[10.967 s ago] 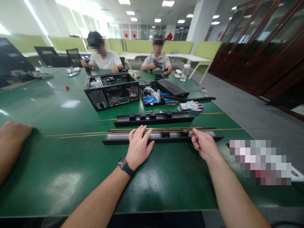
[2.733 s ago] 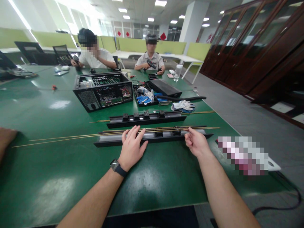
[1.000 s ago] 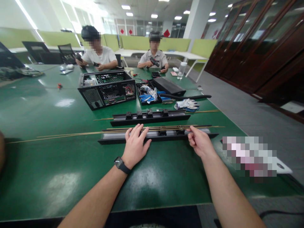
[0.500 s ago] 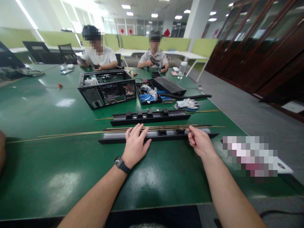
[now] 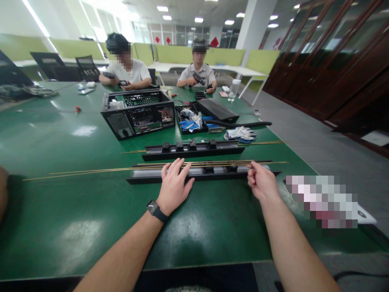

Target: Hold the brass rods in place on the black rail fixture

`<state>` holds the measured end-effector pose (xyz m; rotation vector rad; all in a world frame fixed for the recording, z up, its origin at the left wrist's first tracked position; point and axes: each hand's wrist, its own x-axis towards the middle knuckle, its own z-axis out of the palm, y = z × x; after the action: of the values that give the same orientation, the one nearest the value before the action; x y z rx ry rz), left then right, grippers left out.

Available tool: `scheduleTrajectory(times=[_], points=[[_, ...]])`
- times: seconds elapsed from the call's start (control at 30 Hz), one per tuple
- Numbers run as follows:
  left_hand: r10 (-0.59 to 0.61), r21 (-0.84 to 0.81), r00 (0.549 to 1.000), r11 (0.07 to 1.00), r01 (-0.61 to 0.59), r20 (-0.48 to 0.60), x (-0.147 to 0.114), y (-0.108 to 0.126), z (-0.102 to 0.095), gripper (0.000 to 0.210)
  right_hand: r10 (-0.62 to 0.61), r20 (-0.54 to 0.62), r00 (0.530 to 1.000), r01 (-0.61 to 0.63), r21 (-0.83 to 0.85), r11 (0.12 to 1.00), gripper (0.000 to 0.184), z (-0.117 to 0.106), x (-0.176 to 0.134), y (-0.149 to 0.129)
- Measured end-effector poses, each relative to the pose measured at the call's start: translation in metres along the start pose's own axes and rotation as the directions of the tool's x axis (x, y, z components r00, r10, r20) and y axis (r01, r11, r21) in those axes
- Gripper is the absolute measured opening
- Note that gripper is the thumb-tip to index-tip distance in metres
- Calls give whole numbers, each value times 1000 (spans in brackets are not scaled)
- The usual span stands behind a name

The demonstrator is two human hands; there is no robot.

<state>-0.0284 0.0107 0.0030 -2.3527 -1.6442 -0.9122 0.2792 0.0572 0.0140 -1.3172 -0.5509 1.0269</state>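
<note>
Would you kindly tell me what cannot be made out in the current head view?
All in the head view:
Brass-coloured rods: a stretch is covered by the left hand.
Right hand: its curled fingers hide how many rods it grips.
Arm at far left: cut off by the picture's edge.
Item at right: surface masked by coarse pixel blocks.

The left forearm (image 5: 124, 248) runs from the bottom edge, left of centre, up and right to the left wrist (image 5: 165, 207) near mid-frame. The left hand (image 5: 174, 188) faces palm down, its fingers (image 5: 174, 169) stretched forward and slightly parted, thumb (image 5: 189, 184) angled out rightward. The right forearm (image 5: 296, 241) slants up and left from the lower right; the right hand (image 5: 263, 181) has thumb and forefinger pinched, the other fingers curled.
</note>
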Motion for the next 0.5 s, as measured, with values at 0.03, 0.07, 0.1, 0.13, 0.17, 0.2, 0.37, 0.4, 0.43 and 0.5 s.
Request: scheduleTrajectory(times=[0.03, 0.07, 0.1, 0.13, 0.17, 0.2, 0.37, 0.4, 0.43, 0.5], points=[[0, 0, 1000, 1000, 0, 2, 0, 0, 0, 49, 3, -1, 1000, -3, -3, 1000, 18, 0, 0, 0], [-1, 0, 1000, 1000, 1, 2, 0, 0, 0, 49, 6, 5, 1000, -5, -8, 1000, 18, 0, 0, 0], [-1, -1, 1000, 1000, 1, 2, 0, 0, 0, 49, 7, 18, 1000, -7, -14, 1000, 19, 1, -1, 1], [-1, -2, 1000, 1000, 1, 1, 0, 0, 0, 49, 8, 37, 999, -8, -22, 1000, 21, 1, -1, 1], [-1, -3, 1000, 1000, 1, -1, 0, 0, 0, 49, 13, 63, 998, -11, -32, 999, 23, 1, -2, 2], [-1, -5, 1000, 1000, 1, -3, 0, 0, 0, 49, 19, 92, 996, -15, -45, 999, 25, 2, -2, 2], [1, 8, 1000, 1000, -1, 7, 1, 1, -1, 49, 47, 194, 980, -29, -94, 995, 36, 3, -6, 3], [1, 9, 1000, 1000, -1, 9, 1, 1, -1, 49, 46, 200, 979, -27, -97, 995, 38, 3, -6, 3], [2, 9, 1000, 1000, -2, 9, 1, 1, -1, 49, 47, 204, 978, -27, -101, 995, 38, 3, -6, 3], [2, 7, 1000, 1000, -2, 7, 1, 1, 0, 49, 48, 210, 976, -26, -106, 994, 39, 3, -6, 3]])
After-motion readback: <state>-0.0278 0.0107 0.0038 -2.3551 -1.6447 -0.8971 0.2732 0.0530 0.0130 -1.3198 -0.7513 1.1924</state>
